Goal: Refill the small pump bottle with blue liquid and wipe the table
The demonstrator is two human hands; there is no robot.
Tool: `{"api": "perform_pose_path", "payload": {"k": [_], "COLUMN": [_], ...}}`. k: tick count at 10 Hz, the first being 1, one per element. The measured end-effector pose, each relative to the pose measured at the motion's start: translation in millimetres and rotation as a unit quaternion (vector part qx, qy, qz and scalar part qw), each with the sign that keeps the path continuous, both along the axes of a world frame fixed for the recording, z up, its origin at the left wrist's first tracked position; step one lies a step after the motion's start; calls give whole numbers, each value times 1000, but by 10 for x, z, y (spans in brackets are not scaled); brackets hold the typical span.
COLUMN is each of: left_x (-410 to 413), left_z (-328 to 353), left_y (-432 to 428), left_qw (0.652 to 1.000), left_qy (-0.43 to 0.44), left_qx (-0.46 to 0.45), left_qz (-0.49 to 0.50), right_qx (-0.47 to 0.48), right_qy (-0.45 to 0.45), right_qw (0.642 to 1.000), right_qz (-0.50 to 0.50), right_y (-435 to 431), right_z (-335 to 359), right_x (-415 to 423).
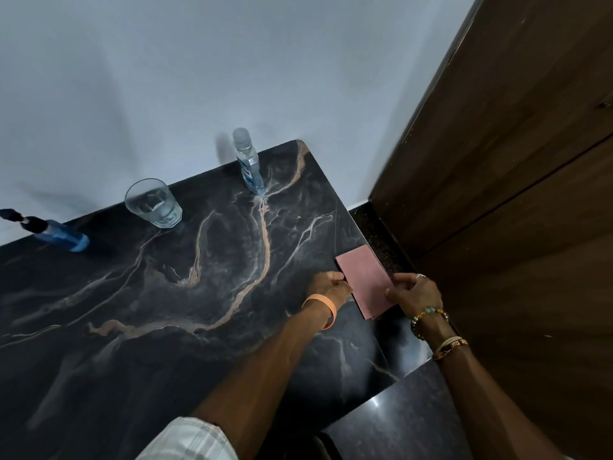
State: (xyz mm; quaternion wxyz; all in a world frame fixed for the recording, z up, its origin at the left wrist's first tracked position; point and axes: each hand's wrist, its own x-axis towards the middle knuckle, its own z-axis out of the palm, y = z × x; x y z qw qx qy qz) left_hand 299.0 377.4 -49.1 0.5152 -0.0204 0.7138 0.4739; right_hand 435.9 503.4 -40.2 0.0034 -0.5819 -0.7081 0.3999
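A folded pink cloth (363,280) lies at the right edge of the dark marble table (199,293). My left hand (330,288) pinches its left edge, and my right hand (414,295) grips its right side. At the back left stands a bottle of blue liquid (61,235) with a dark top. The small clear bottle (248,161), with a blue label and a little blue liquid at its base, stands near the table's back right corner.
A drinking glass (153,203) with some water stands at the back between the two bottles. A white wall runs behind the table. A brown wooden door (517,167) is at the right, with dark glossy floor (398,419) below.
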Motion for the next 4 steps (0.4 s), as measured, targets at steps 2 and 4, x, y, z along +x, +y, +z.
{"api": "perform_pose_path", "payload": {"k": [2,4], "left_x": [-128,-386], "left_z": [64,174], "left_y": [-261,-711], "left_qw": [999,954], "left_qy": [28,269], "left_qx": [23,-10], "left_qz": [-14,-134], "right_qx": [15,103], "right_qy": [0,-24], "right_qw": [1000,993], "right_qz": [19,44], "right_y": [-67,-217], "right_z": [-33,98], "right_x": [2,-109]}}
